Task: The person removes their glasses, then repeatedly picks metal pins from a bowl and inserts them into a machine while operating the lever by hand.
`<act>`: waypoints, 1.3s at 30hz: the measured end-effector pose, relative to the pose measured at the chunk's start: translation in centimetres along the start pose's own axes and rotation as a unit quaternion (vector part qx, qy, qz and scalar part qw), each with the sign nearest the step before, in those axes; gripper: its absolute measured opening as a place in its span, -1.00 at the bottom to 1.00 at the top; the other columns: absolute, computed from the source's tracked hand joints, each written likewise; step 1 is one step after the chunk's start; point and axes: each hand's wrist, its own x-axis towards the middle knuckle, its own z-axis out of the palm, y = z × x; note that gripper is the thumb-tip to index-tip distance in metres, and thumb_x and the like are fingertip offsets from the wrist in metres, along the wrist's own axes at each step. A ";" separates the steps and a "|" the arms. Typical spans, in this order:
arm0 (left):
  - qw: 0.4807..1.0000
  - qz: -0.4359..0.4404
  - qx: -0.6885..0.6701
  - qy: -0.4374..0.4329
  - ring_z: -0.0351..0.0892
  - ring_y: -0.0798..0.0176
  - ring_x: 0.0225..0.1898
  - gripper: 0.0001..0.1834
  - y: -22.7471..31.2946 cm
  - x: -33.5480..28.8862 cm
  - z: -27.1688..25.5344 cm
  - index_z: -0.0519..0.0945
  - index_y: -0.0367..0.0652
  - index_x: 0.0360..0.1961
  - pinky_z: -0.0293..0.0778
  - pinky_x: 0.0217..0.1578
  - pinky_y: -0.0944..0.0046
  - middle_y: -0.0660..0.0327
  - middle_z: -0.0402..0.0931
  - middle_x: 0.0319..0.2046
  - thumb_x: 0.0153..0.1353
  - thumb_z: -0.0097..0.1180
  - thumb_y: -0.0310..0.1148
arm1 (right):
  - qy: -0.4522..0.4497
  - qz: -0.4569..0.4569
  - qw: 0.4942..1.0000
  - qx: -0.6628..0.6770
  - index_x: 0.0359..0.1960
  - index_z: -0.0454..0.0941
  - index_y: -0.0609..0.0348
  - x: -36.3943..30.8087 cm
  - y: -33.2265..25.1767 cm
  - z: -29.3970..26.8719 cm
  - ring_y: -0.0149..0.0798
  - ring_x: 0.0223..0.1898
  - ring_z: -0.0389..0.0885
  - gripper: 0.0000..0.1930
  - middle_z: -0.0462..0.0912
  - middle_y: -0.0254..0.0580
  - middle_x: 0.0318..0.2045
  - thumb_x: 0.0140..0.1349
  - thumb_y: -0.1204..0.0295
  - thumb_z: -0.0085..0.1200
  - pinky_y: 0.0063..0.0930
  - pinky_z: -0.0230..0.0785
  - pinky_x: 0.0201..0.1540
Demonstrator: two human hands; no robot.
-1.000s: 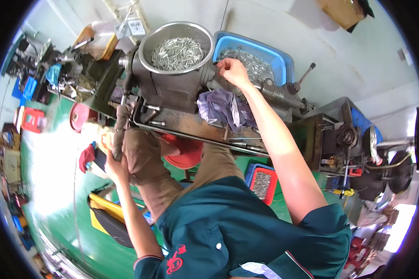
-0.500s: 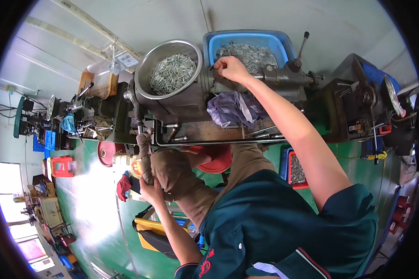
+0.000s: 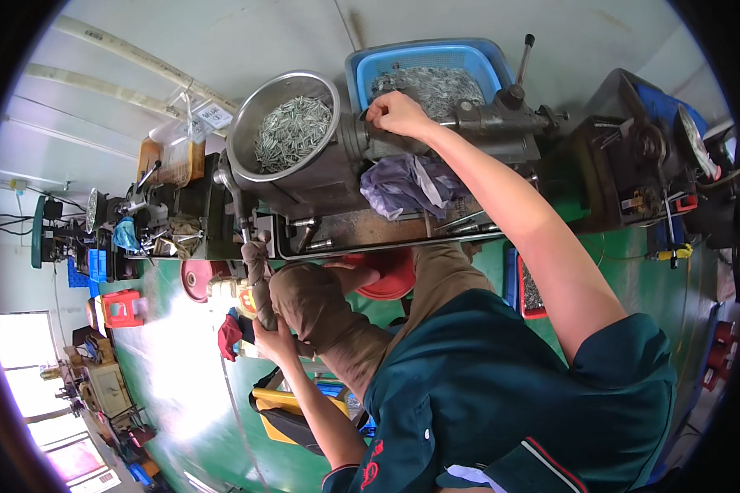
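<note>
My left hand (image 3: 276, 340) is closed round the lower end of a long cloth-wrapped lever (image 3: 256, 271) at the machine's left side. My right hand (image 3: 398, 113) is pinched at the lathe's chuck (image 3: 353, 134); whatever its fingertips hold is too small to make out. Left of that hand, a round metal bowl (image 3: 242, 133) full of short silvery pins (image 3: 296, 135) rests on top of the headstock. Behind it stands a blue basket (image 3: 493, 70) with more small metal pieces. A crumpled purple-grey rag (image 3: 407, 187) lies below my right forearm.
An upright lever with a dark knob (image 3: 529, 39) rises right of the basket. Loose tools (image 3: 321, 244) lie in the machine's tray. Under it are a red stool (image 3: 382, 275) and a red bin of metal bits (image 3: 532, 287). More machines stand to either side.
The view has shifted slightly. My right hand stays at the chuck, its fingers still pinched, and my left hand keeps its hold on the lever.
</note>
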 end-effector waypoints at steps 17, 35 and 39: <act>1.000 0.006 0.028 0.005 0.42 -0.18 -0.51 -0.68 -0.4 0.0 0.4 0.43 -0.25 -0.46 0.30 -0.51 -0.01 -0.09 0.43 -0.61 -0.19 0.08 -0.22 | -0.113 -0.027 0.993 -0.001 -0.46 0.54 0.15 0.2 0.3 -0.5 -0.34 -0.42 0.53 -0.76 0.58 -0.29 -0.54 -0.30 0.50 -0.01 -0.52 0.32 -0.36; 0.999 0.022 0.025 0.030 0.44 -0.15 -0.51 -0.68 -0.3 0.0 0.2 0.43 -0.23 -0.48 0.30 -0.50 0.00 -0.07 0.43 -0.61 -0.19 0.07 -0.19 | -0.121 -0.038 0.992 -0.002 -0.46 0.51 0.18 0.2 0.6 -0.1 -0.34 -0.43 0.51 -0.77 0.55 -0.29 -0.55 -0.29 0.50 0.04 -0.51 0.29 -0.36; 0.999 0.015 0.031 0.027 0.44 -0.15 -0.53 -0.67 -0.2 -0.1 0.2 0.43 -0.23 -0.47 0.30 -0.52 -0.01 -0.06 0.43 -0.63 -0.18 0.08 -0.17 | -0.102 -0.035 0.994 -0.010 -0.45 0.51 0.19 -0.1 0.1 -0.3 -0.34 -0.42 0.51 -0.75 0.55 -0.29 -0.54 -0.30 0.48 0.06 -0.52 0.29 -0.34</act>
